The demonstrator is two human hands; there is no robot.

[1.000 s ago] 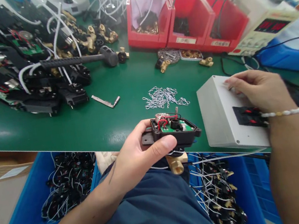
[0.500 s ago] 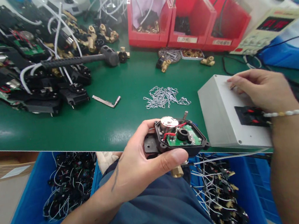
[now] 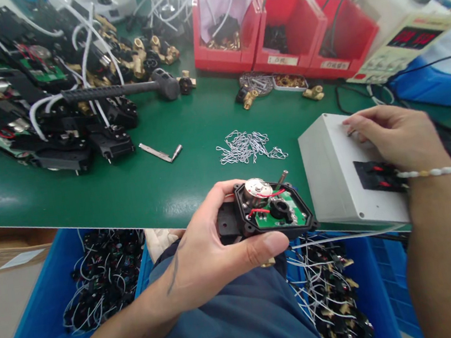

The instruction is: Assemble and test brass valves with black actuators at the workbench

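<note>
The case [image 3: 303,227] is clamped by the left grip [image 3: 204,256] at the desk's [image 3: 185,180] near edge, left of a knob [image 3: 349,132] pinched by the right grip [image 3: 397,133]

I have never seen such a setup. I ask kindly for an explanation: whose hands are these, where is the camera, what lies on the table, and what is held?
No robot is here: a person works bare-handed, seen from a camera worn on their head, looking forward and down. The left hand holds an open black device, showing a green circuit board and a round silvery part inside. The right hand is at a grey box; whether it grips something small there is hard to tell. On the green table lies a pile of wire clips. Further left, a black mallet lies by a heap of black parts, and three red bins stand at the back.
</note>
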